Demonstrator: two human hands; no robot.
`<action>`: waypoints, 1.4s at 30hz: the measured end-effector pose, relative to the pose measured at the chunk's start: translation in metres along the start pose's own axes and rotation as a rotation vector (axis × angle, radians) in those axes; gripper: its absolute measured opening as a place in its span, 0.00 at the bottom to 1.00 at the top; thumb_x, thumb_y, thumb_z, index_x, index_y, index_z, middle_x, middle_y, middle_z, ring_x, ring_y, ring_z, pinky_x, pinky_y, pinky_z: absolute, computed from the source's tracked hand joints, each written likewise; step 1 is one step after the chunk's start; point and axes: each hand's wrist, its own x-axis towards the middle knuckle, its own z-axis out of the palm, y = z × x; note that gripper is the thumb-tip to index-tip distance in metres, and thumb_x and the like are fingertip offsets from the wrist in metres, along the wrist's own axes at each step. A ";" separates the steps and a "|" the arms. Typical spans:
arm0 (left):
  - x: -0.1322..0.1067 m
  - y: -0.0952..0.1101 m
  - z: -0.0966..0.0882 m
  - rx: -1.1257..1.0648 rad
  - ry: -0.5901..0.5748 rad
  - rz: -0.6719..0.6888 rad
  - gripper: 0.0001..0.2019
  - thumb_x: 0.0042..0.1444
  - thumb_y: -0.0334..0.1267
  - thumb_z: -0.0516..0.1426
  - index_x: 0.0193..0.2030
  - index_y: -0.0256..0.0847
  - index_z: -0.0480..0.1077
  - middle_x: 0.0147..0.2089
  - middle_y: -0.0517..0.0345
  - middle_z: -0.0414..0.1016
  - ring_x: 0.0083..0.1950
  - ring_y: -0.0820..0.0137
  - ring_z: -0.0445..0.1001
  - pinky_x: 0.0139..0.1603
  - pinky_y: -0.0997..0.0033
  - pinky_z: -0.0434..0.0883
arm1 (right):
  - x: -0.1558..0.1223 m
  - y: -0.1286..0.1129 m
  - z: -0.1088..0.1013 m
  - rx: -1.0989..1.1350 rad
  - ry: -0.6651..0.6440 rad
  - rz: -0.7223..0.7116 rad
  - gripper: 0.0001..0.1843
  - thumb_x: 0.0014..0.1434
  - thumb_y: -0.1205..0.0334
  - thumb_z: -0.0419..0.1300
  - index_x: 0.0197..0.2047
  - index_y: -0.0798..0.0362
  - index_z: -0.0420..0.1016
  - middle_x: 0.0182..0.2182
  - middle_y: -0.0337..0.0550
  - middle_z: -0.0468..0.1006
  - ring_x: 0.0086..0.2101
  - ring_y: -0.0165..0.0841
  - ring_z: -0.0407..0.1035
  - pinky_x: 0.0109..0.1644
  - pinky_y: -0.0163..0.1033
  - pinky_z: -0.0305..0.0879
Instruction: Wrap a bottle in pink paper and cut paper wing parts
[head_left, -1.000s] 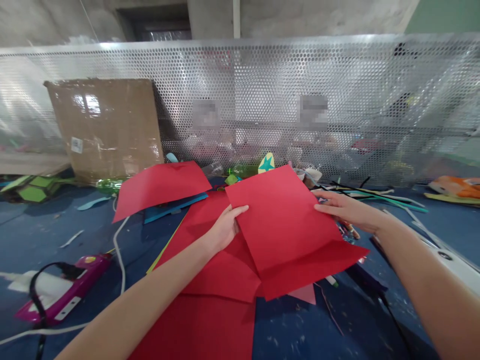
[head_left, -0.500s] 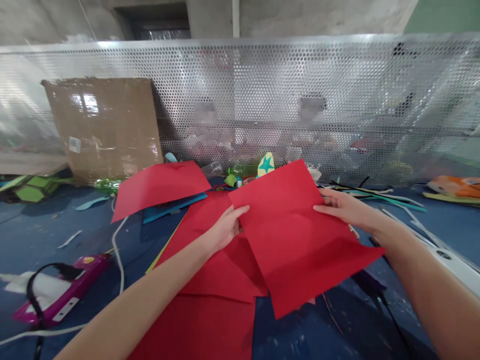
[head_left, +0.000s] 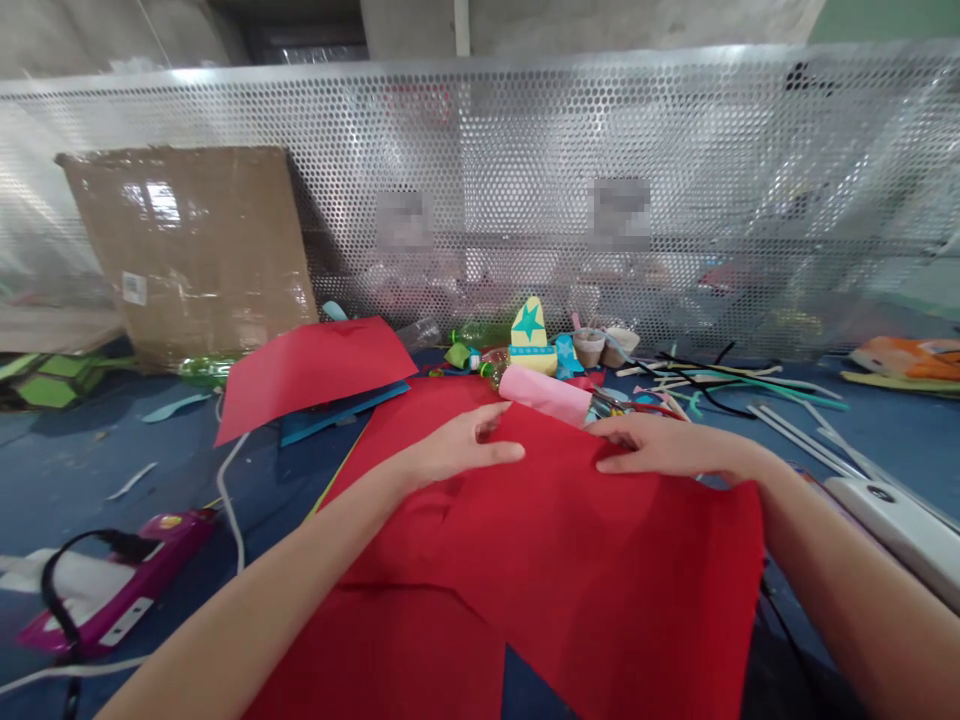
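Between my hands a sheet of red paper hangs tilted, its near side curling up at the right. My left hand pinches its far left corner, thumb on top. Farther along the far edge, my right hand grips the same sheet, thumb on top and fingers partly hidden. Beneath lie more red sheets, overlapping on the blue table. Just beyond the held sheet a bottle wrapped in pink paper lies on its side.
Another red sheet rests on blue paper at left. A purple power strip with cables lies front left. A cardboard panel leans on the perforated metal divider. Thin strips and a white device lie right.
The held red sheet has come down and nearer, its far edge lower. My hands have shifted along that edge. The pink-wrapped bottle and small items behind it now show.
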 end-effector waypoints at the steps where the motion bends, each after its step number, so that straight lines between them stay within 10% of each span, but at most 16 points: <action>1: -0.001 0.001 0.003 0.083 0.037 0.008 0.26 0.40 0.45 0.69 0.48 0.43 0.76 0.47 0.49 0.80 0.50 0.54 0.76 0.49 0.61 0.72 | 0.001 -0.001 0.003 -0.021 -0.001 -0.003 0.22 0.55 0.53 0.61 0.53 0.48 0.75 0.45 0.43 0.80 0.44 0.43 0.74 0.49 0.44 0.69; 7: 0.006 -0.011 -0.009 0.104 0.090 -0.056 0.12 0.50 0.43 0.63 0.41 0.41 0.80 0.44 0.51 0.82 0.46 0.57 0.79 0.47 0.63 0.73 | -0.009 -0.002 -0.001 -0.218 -0.034 0.105 0.42 0.46 0.49 0.67 0.63 0.52 0.65 0.59 0.51 0.71 0.56 0.52 0.66 0.59 0.48 0.61; 16: 0.019 -0.032 -0.067 -0.099 -0.073 -0.151 0.15 0.44 0.40 0.67 0.41 0.41 0.80 0.45 0.50 0.82 0.47 0.61 0.79 0.49 0.63 0.72 | -0.023 0.002 -0.024 -0.265 -0.116 0.179 0.24 0.51 0.47 0.60 0.45 0.54 0.80 0.44 0.44 0.82 0.46 0.47 0.74 0.49 0.41 0.68; 24: 0.015 -0.042 -0.088 0.015 -0.169 -0.099 0.11 0.46 0.37 0.64 0.38 0.43 0.80 0.57 0.49 0.75 0.61 0.60 0.70 0.57 0.64 0.67 | -0.028 -0.004 -0.026 -0.168 0.035 0.104 0.26 0.61 0.57 0.53 0.62 0.53 0.70 0.57 0.45 0.74 0.54 0.42 0.70 0.56 0.39 0.65; 32: 0.012 -0.052 -0.109 0.230 -0.223 -0.139 0.09 0.42 0.29 0.60 0.30 0.42 0.81 0.57 0.50 0.75 0.54 0.62 0.75 0.46 0.70 0.70 | -0.022 0.021 -0.022 -0.072 -0.009 -0.005 0.23 0.54 0.71 0.52 0.44 0.42 0.83 0.51 0.37 0.79 0.53 0.36 0.72 0.57 0.38 0.64; 42: 0.015 -0.058 -0.115 0.351 -0.262 -0.192 0.08 0.44 0.32 0.59 0.31 0.43 0.80 0.50 0.55 0.79 0.60 0.60 0.70 0.54 0.67 0.66 | -0.021 0.013 -0.020 -0.120 -0.106 0.066 0.18 0.59 0.62 0.52 0.45 0.47 0.83 0.48 0.40 0.81 0.51 0.37 0.73 0.58 0.38 0.64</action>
